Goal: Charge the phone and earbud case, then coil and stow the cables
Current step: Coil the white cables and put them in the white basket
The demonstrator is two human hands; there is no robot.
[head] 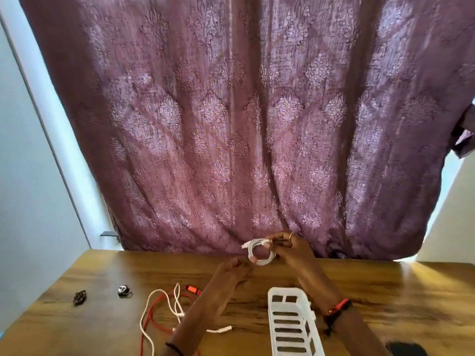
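Note:
A white cable wound into a small coil is held up above the far side of the wooden table. My right hand pinches the coil at its top and right side. My left hand is just below and left of the coil, fingers relaxed, apart from it. A loose white cable and a red cable with an orange plug lie tangled on the table at the left. A white slotted plastic basket stands near the front, under my right forearm.
Two small dark objects lie at the table's left. A dark flat thing shows at the bottom right edge. A purple patterned curtain hangs behind the table.

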